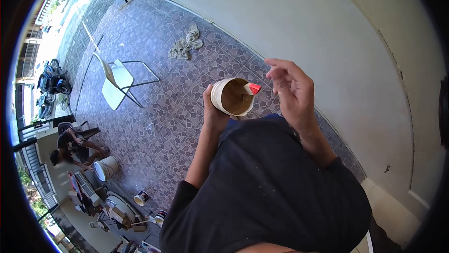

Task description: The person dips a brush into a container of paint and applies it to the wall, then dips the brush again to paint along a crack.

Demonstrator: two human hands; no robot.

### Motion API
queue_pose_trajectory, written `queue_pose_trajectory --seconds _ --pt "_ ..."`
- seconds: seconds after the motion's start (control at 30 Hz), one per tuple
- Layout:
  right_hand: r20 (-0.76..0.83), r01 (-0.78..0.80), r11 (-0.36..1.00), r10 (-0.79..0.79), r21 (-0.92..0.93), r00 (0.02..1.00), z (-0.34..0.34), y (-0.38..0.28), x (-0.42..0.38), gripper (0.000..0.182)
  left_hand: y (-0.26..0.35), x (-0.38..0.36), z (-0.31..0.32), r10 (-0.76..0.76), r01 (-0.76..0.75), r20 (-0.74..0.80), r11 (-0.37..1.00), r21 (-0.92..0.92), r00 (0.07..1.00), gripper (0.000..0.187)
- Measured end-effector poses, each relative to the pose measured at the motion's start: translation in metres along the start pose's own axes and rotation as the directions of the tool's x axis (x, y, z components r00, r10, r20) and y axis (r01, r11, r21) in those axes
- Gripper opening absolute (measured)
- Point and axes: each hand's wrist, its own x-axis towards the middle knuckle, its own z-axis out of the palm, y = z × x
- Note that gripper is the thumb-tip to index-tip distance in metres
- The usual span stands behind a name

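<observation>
My left hand (214, 112) is wrapped round the side of a white bucket (216, 95), tipped so that its brownish inside shows. A tool with a red-tipped white handle (253, 89) leans out over the bucket's right rim; its lower end is down inside and I cannot make out its kind. To the right of the bucket, my right hand (293, 87) is raised with fingers partly bent and apart, holding nothing. A gap separates it from the red handle.
A pale wall (327, 33) rises along the right. On the patterned tile floor are a crumpled cloth (187, 43) and a white folding chair (117, 79). At left a seated person (72, 143) reaches toward a large white bucket (108, 168); smaller tubs (141, 198) and clutter lie below.
</observation>
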Motion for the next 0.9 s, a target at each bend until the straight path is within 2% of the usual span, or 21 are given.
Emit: queue_pose_trajectory --seconds 0.07,0.13,0.2,0.33,0.37,0.47,0.53,0.63,0.77,0.8,0.9 --pt "-0.059 -0.203 0.961 0.217 0.186 0.974 0.027 -0.006 0.019 0.034 0.041 -0.006 -0.009 0.059 -0.058 -0.007 0.998 0.01 0.998 0.066" --pt "-0.096 -0.223 0.958 0.243 0.177 0.965 0.045 -0.011 0.038 0.032 0.075 -0.007 -0.021 0.098 -0.098 -0.022 0.995 0.027 0.995 0.063" --pt "-0.133 -0.244 0.957 0.265 0.159 0.955 0.059 -0.009 0.051 0.029 0.104 -0.004 -0.031 0.148 -0.146 -0.069 0.989 0.028 0.987 0.068" --pt "-0.203 -0.295 0.943 0.323 0.156 0.924 0.083 0.009 0.07 0.026 0.147 0.017 -0.066 0.203 -0.199 0.054 0.977 -0.071 0.978 0.065" --pt "-0.204 -0.298 0.942 0.325 0.152 0.924 0.089 0.016 0.077 0.026 0.155 0.024 -0.07 0.244 -0.236 0.031 0.957 -0.167 0.969 0.062" --pt "-0.233 -0.337 0.922 0.376 0.19 0.897 0.107 0.039 0.097 0.025 0.179 0.054 -0.1 0.266 -0.245 0.065 0.941 -0.232 0.962 0.064" --pt "-0.225 -0.383 0.901 0.424 0.204 0.877 0.12 0.056 0.12 0.025 0.194 0.062 -0.099 0.307 -0.294 0.041 0.935 -0.199 0.951 0.068" --pt "-0.216 -0.398 0.883 0.452 0.25 0.866 0.14 0.079 0.163 0.024 0.228 0.084 -0.095 0.329 -0.311 0.093 0.936 -0.167 0.94 0.071" --pt "-0.16 -0.435 0.834 0.507 0.339 0.847 0.163 0.095 0.225 0.024 0.277 0.12 -0.087 0.308 -0.293 0.125 0.948 -0.123 0.943 0.072" --pt "-0.163 -0.433 0.835 0.506 0.341 0.847 0.169 0.1 0.241 0.024 0.288 0.129 -0.084 0.294 -0.267 0.177 0.95 -0.163 0.939 0.066" --pt "0.034 -0.504 0.725 0.556 0.47 0.831 0.193 0.116 0.282 0.029 0.32 0.154 -0.074 0.268 -0.209 0.272 0.951 -0.226 0.924 0.062"
